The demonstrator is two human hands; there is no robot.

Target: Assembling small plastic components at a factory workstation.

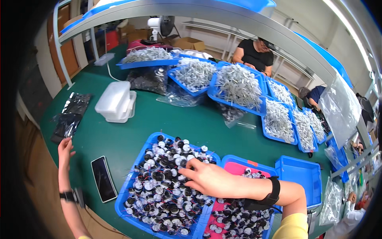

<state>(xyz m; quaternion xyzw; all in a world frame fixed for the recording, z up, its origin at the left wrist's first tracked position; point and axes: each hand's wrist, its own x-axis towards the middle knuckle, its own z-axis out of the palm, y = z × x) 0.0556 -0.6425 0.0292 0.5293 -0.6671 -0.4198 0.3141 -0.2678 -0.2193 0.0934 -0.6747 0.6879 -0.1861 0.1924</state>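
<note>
My right hand (211, 178) reaches over a blue tray (148, 144) heaped with small round black-and-white parts (159, 187) that have thin wires. Its fingers are bent and apart, with the tips touching the heap; nothing clearly held shows between them. At the far left, my left hand (65, 153) is raised by the table edge, fingers loosely curled and apart. Just beyond it lies a black plastic bag (65, 126), close to the fingertips; whether they touch cannot be made out. Each wrist wears a black strap.
A phone (104, 179) lies left of the tray. Behind are clear plastic containers (115, 101) and several blue trays of white parts (238, 85). Right of the heap stand a pink-lined tray (234, 167) and an empty blue tray (300, 179). Another person (256, 55) sits across.
</note>
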